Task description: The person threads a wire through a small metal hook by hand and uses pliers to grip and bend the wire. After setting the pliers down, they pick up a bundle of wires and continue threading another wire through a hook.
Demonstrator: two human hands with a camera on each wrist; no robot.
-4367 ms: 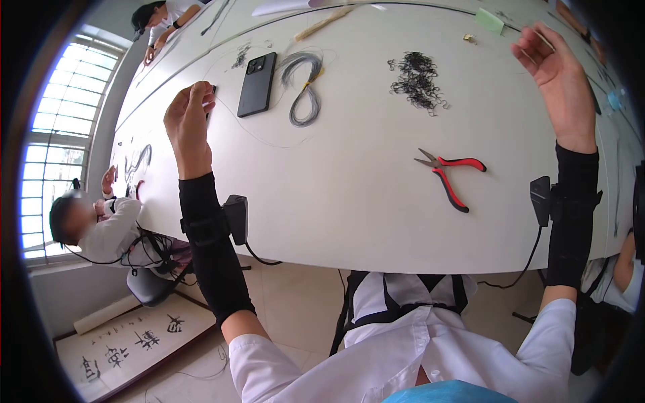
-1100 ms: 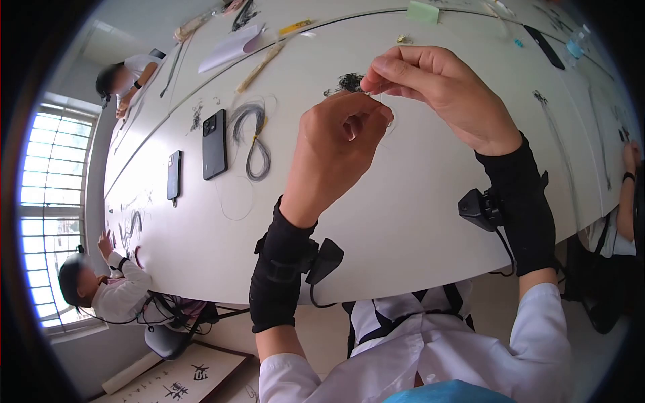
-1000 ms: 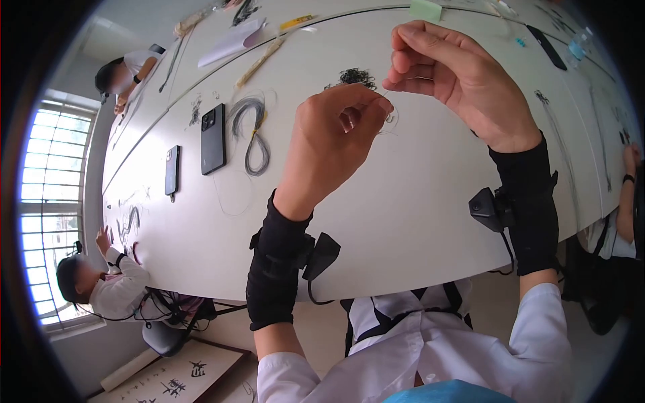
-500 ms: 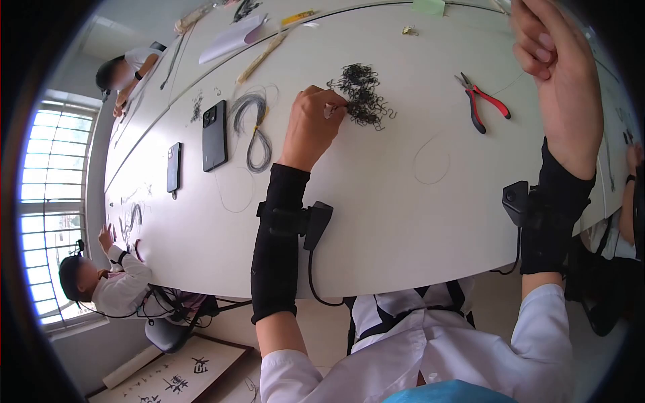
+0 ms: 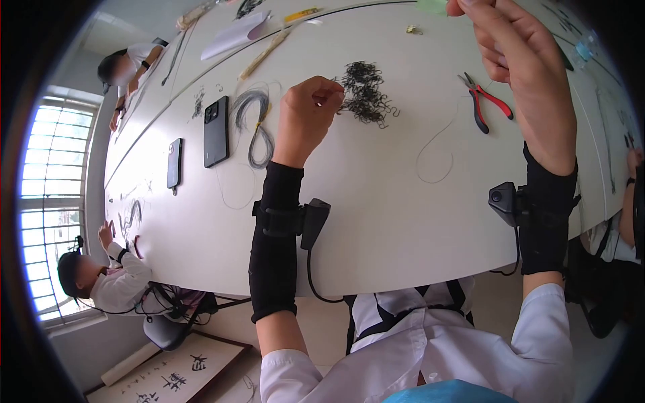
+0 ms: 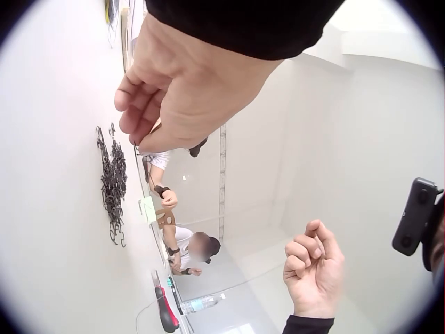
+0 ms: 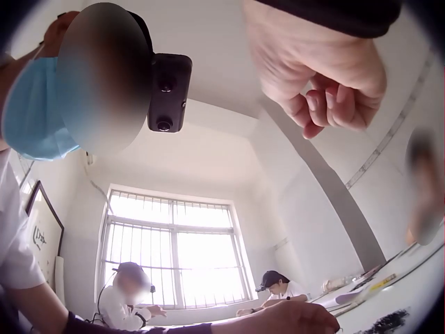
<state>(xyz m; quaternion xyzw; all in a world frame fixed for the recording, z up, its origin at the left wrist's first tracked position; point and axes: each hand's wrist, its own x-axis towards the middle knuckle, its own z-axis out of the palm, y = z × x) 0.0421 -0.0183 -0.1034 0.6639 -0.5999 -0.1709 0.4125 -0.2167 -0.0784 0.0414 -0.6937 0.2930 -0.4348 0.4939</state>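
Note:
My left hand (image 5: 309,121) is just left of a pile of small black fish hooks (image 5: 366,87) in the head view, thumb and fingertips pinched together. A tiny dark hook tip (image 6: 135,143) shows at those fingertips in the left wrist view. Raised at the upper right, my right hand (image 5: 527,60) has its thumb against the index finger and the other fingers curled, pinching a thin fishing line. The line (image 5: 417,161) makes a loose loop on the white table. Beneath and left of that hand lie red-and-black pliers (image 5: 473,89), their handles spread.
A tied bundle of grey line (image 5: 250,153) lies beside a large dark phone (image 5: 216,131), with a smaller phone (image 5: 175,163) further left. White paper (image 5: 232,37), a straw-coloured bundle (image 5: 261,57) and a small gold item (image 5: 412,29) are farther back. Other people sit around the table.
The hands were together over the table about a second ago, then parted. My left hand went to the hook pile and drew slightly left; my right hand moved out and up with the line.

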